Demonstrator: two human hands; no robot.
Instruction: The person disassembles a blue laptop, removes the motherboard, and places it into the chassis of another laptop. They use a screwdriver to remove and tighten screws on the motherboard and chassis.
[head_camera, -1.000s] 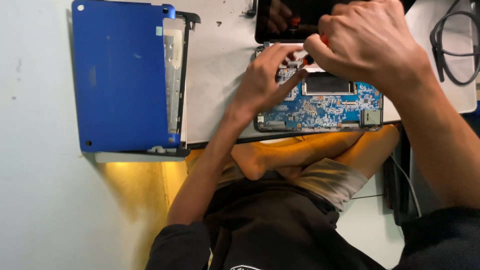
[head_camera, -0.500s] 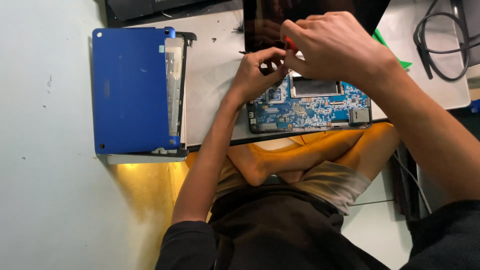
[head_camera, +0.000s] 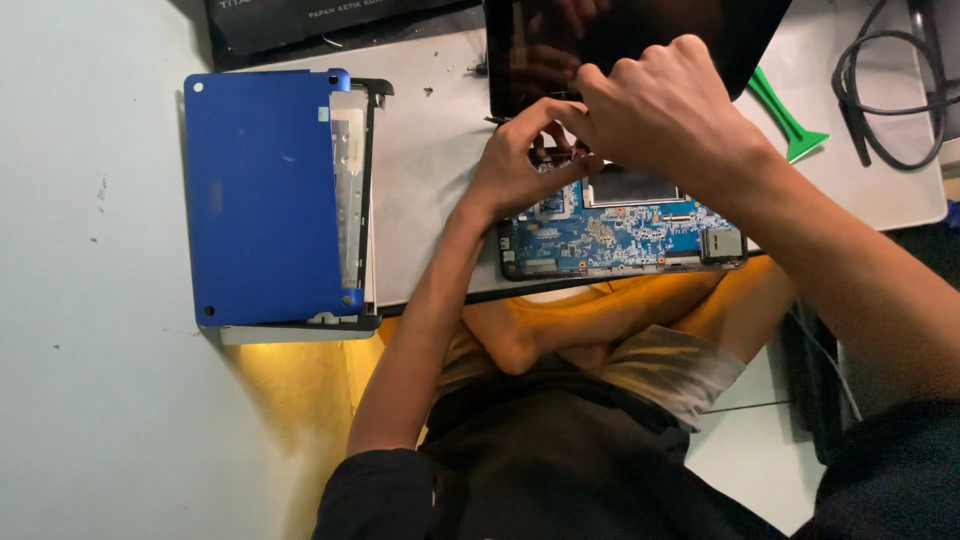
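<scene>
A blue circuit board (head_camera: 620, 235) lies at the near edge of a white work surface (head_camera: 430, 170), above my crossed legs. My left hand (head_camera: 515, 175) rests on the board's upper left part, its fingertips pinched together at the top edge. My right hand (head_camera: 670, 110) is curled into a fist right beside it, over the board's top edge and a dark screen panel (head_camera: 620, 40). Whatever the fist holds is hidden. A metal plate (head_camera: 630, 185) on the board shows just below my right hand.
A blue laptop cover (head_camera: 265, 200) with a black frame lies to the left on the surface. A green pry tool (head_camera: 790, 120) and a coiled black cable (head_camera: 890, 100) sit at the right. A dark keyboard piece (head_camera: 330, 20) is at the top.
The view has shifted, so the board and cover sit lower in the frame. Both hands stay at the board's top edge. A red tool part seen by my right fingers earlier is now hidden.
</scene>
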